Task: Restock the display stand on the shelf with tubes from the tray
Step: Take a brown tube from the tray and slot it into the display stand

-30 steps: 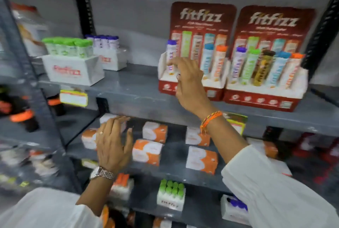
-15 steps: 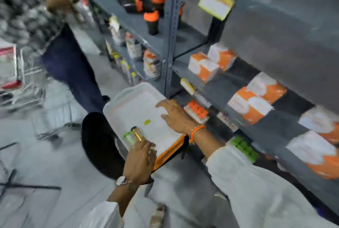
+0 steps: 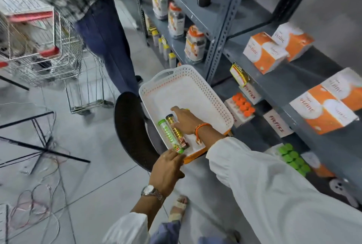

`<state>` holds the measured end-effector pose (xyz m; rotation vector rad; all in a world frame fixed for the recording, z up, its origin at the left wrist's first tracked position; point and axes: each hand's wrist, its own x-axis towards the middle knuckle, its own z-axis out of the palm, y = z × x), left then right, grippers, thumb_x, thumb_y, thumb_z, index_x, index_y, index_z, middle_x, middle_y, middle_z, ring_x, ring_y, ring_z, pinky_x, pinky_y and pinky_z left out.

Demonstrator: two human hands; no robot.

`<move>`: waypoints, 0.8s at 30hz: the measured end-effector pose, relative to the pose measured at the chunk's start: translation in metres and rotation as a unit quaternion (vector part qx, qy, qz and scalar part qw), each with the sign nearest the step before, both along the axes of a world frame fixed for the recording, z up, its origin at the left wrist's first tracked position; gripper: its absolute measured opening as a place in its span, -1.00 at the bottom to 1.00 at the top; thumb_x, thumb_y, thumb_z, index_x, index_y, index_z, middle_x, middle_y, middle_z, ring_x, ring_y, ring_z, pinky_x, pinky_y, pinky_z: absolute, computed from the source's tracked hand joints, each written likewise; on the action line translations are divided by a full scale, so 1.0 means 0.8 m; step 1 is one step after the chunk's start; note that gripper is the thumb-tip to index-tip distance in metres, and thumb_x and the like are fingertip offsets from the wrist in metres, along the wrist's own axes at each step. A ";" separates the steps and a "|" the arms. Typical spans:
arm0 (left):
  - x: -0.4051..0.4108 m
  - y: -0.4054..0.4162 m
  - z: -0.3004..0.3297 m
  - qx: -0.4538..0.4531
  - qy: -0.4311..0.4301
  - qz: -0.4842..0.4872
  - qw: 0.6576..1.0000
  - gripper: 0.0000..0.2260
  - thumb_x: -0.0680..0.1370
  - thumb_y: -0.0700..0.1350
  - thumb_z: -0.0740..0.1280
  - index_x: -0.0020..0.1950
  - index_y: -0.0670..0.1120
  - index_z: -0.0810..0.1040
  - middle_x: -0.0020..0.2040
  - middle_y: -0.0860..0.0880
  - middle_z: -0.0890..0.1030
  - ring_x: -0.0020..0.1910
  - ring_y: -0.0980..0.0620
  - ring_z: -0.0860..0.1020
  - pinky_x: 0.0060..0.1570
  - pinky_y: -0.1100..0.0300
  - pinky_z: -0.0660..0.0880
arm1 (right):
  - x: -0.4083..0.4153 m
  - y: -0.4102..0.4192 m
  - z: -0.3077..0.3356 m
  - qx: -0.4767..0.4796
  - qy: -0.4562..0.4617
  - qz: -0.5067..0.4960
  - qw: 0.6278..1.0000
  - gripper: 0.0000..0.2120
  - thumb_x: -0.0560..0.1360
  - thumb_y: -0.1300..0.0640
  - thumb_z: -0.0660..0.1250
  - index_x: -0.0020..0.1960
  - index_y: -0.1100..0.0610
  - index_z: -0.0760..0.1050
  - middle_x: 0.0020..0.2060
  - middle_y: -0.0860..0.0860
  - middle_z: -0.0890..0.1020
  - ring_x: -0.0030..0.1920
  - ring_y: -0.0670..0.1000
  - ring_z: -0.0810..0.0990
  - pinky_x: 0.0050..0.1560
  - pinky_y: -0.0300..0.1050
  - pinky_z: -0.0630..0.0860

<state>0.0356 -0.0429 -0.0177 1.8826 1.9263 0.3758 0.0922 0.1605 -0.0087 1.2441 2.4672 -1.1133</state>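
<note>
A white perforated tray [image 3: 211,94] sits on a black round stool [image 3: 129,136] beside the shelf. Two tubes lie side by side in its near part: a green tube [image 3: 170,136] and a gold tube [image 3: 179,136]. My right hand [image 3: 186,121] lies on the gold tube's upper half, thumb and fingers curled around it, index finger stretched out. My left hand [image 3: 168,167] grips the tray's near rim, its fingertips beside the green tube's lower end. The display stand is out of view.
Grey metal shelves [image 3: 274,79] run along the right with orange-white boxes [image 3: 264,53], jars and packs of tubes. Another person's legs [image 3: 109,34] and a wire shopping cart [image 3: 39,47] stand at the far left. Loose cables [image 3: 39,194] lie on the floor.
My view has swung from the upper shelf's display stands down to the tray. My right hand left the stand, came down into the tray and now lies on the gold tube. My left hand reached the tray's near rim.
</note>
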 end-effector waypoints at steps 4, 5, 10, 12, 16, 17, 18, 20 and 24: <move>0.000 0.002 -0.004 0.005 -0.003 0.022 1.000 -0.47 0.14 -0.05 0.64 0.09 0.03 0.67 -0.06 0.08 0.63 0.00 -0.01 0.55 -0.16 0.17 0.53 | -0.010 -0.002 -0.016 -0.011 -0.014 0.010 1.000 -0.39 0.57 0.11 0.37 0.54 0.05 0.20 0.32 0.26 0.43 0.30 0.33 0.47 0.32 0.18 0.45; 0.000 0.002 -0.004 0.010 -0.002 0.026 1.000 -0.46 0.11 -0.03 0.65 0.07 0.04 0.67 -0.09 0.09 0.62 -0.02 0.00 0.55 -0.19 0.19 0.51 | -0.011 -0.003 -0.017 -0.010 -0.012 0.012 1.000 -0.43 0.56 0.11 0.37 0.51 0.06 0.24 0.30 0.25 0.44 0.28 0.33 0.48 0.29 0.17 0.46; 0.003 -0.001 -0.009 0.025 -0.008 0.034 0.999 -0.46 0.14 -0.06 0.65 0.10 0.04 0.67 -0.05 0.11 0.63 0.02 0.01 0.56 -0.19 0.20 0.56 | -0.009 0.004 -0.015 0.004 0.011 0.018 1.000 -0.57 0.51 0.16 0.38 0.35 0.11 0.37 0.11 0.23 0.57 0.07 0.27 0.58 0.05 0.06 0.55; 0.003 -0.002 -0.010 0.028 -0.004 0.032 0.999 -0.48 0.16 -0.08 0.65 0.11 0.03 0.67 -0.04 0.10 0.64 0.02 0.01 0.57 -0.15 0.19 0.57 | -0.002 0.008 -0.009 0.000 0.044 0.000 0.999 -0.58 0.52 0.19 0.38 0.35 0.09 0.38 0.06 0.20 0.54 0.04 0.23 0.56 0.08 0.06 0.54; 0.000 0.003 -0.003 0.017 0.009 0.018 1.000 -0.53 0.16 0.00 0.64 0.05 0.06 0.68 -0.10 0.11 0.64 -0.06 0.03 0.57 -0.16 0.17 0.54 | 0.020 0.016 0.014 0.008 0.103 -0.039 0.994 -0.58 0.53 0.24 0.37 0.35 0.08 0.39 0.01 0.14 0.46 -0.03 0.12 0.48 0.00 -0.11 0.40; -0.001 0.005 0.002 0.013 0.017 0.011 1.000 -0.58 0.18 0.03 0.63 0.01 0.06 0.68 -0.14 0.10 0.63 -0.10 0.02 0.57 -0.20 0.16 0.50 | 0.026 0.017 0.023 0.015 0.114 -0.051 0.992 -0.58 0.52 0.25 0.37 0.35 0.08 0.40 0.00 0.14 0.47 -0.03 0.13 0.48 -0.02 -0.12 0.39; -0.001 0.007 0.010 0.018 0.025 0.008 0.999 -0.66 0.23 0.04 0.60 -0.04 0.06 0.68 -0.18 0.08 0.63 -0.14 0.00 0.57 -0.24 0.16 0.46 | 0.032 0.018 0.035 0.025 0.126 -0.064 0.990 -0.59 0.52 0.26 0.37 0.34 0.09 0.41 0.00 0.15 0.48 -0.03 0.14 0.49 -0.03 -0.12 0.40; -0.001 0.016 0.024 0.051 0.027 0.015 0.998 -0.85 0.39 -0.01 0.47 -0.05 0.04 0.69 -0.17 0.04 0.65 -0.14 -0.05 0.60 -0.25 0.14 0.47 | 0.046 0.022 0.061 0.044 0.150 -0.087 0.984 -0.60 0.52 0.26 0.38 0.33 0.11 0.42 -0.01 0.13 0.52 -0.04 0.15 0.53 -0.02 -0.06 0.49; 0.006 0.054 0.067 0.118 -0.011 0.032 0.992 -0.83 0.49 -0.11 0.36 0.01 0.03 0.72 -0.07 0.04 0.72 -0.04 -0.05 0.63 -0.11 0.10 0.54 | 0.086 0.033 0.130 0.082 0.210 -0.157 0.962 -0.60 0.54 0.24 0.38 0.33 0.03 0.42 0.03 0.18 0.57 0.02 0.19 0.57 0.07 0.03 0.56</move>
